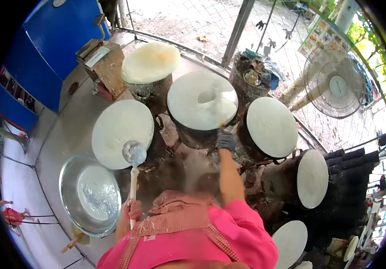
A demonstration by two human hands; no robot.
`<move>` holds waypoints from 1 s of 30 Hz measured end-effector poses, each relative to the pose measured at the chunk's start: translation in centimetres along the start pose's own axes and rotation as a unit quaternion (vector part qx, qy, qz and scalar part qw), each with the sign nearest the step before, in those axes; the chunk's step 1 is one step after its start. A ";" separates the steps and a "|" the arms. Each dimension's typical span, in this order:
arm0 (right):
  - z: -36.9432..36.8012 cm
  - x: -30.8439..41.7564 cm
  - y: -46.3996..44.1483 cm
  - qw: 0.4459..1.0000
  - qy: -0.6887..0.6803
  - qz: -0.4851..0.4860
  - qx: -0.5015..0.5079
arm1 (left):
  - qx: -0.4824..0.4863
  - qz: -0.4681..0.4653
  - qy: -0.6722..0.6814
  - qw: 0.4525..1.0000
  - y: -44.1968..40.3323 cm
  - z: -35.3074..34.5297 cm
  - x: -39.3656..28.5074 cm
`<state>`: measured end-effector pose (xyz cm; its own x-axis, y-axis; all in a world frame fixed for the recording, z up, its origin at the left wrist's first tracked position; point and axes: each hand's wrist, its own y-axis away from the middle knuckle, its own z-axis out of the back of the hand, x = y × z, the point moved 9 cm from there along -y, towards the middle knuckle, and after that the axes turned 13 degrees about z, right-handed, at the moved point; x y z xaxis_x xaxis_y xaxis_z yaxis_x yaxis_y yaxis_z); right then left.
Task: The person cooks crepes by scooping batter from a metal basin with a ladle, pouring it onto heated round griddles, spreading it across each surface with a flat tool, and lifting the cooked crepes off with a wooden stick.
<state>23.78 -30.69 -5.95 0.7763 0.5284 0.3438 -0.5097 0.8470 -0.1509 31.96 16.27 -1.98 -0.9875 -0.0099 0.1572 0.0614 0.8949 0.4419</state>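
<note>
My left hand (pixel 133 209) is wrapped round the pale handle of a ladle (pixel 134 153). The ladle's metal bowl is smeared with white batter and hangs over the front edge of the left griddle (pixel 120 130), which is coated white. On my right hand (pixel 227 140) is a dark grey glove. Its fingers are closed on the short handle of a spreading tool (pixel 221 107), whose whitish head is smeared by motion. That tool reaches across the middle griddle (pixel 186 103), where white batter lies spread with an oval mark in it.
A metal basin (pixel 67 197) of white batter stands at my left. Other white-topped round griddles (pixel 272 127) on stoves surround me, one with a pale domed top (pixel 150 62). Dark stacked cylinders (pixel 349 179) lie at right. A fan (pixel 336 85) and wire fence (pixel 215 27) stand beyond.
</note>
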 end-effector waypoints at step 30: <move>-7.1 -4.9 -6.1 0.993 -0.092 0.052 -0.049 | -0.094 0.079 0.073 0.990 -8.8 1.2 -1.1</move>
<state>25.72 -38.05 -13.25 0.6354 0.6018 0.4838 -0.5385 0.7944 -0.2809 32.32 8.90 -7.10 -0.9328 0.0460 0.3574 0.2523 0.7914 0.5568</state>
